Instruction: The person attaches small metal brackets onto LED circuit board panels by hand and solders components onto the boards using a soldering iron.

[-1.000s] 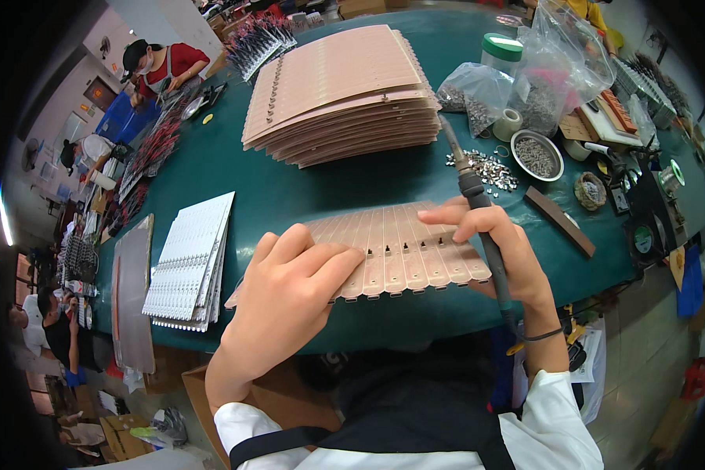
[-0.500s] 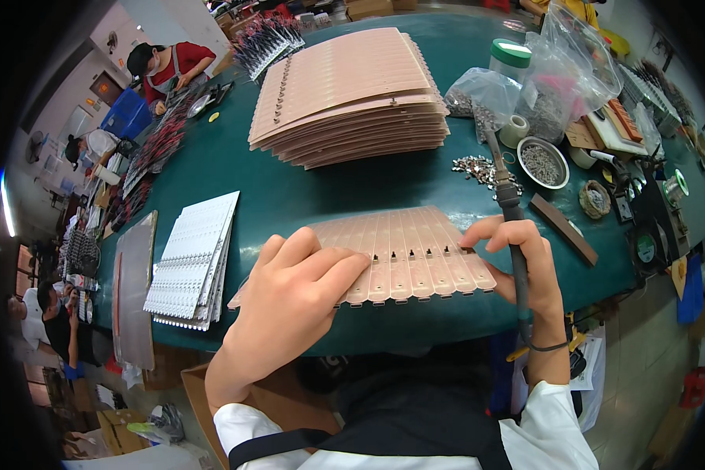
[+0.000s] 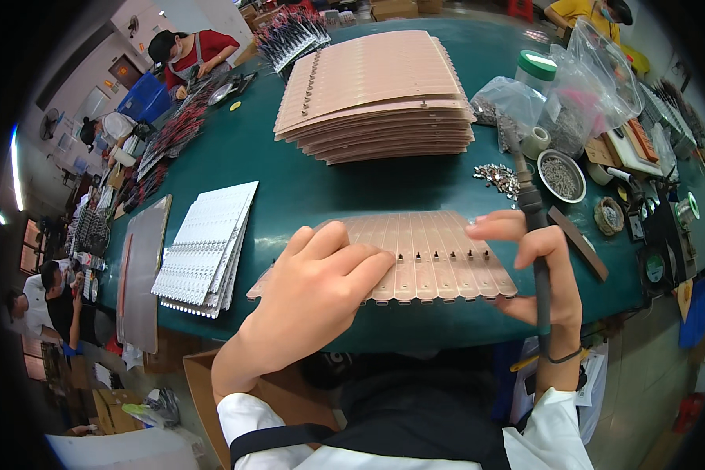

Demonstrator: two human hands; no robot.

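Observation:
A beige panel of joined narrow circuit boards [image 3: 423, 278] is held tilted above the table's near edge, with a row of small black parts across it. My left hand [image 3: 309, 286] grips its left part, fingers bent over the top face; the thumb is hidden. My right hand [image 3: 562, 286] has a soldering iron [image 3: 532, 204] lodged in it, tip pointing up and away. Its thumb is by the panel's right corner, and the index finger is stretched out above the right end of the row of black parts.
A tall stack of similar beige panels [image 3: 368, 82] stands beyond, and white panels [image 3: 204, 251] lie left. Rightward are loose metal parts [image 3: 497, 178], a metal bowl of small parts [image 3: 561, 174], a brown bar [image 3: 578, 244] and plastic bags [image 3: 513, 98]. Co-workers sit around the table.
The whole view has shifted, so things appear further right. My right index finger has lifted off the panel's end part and straightened. My left hand keeps its hold.

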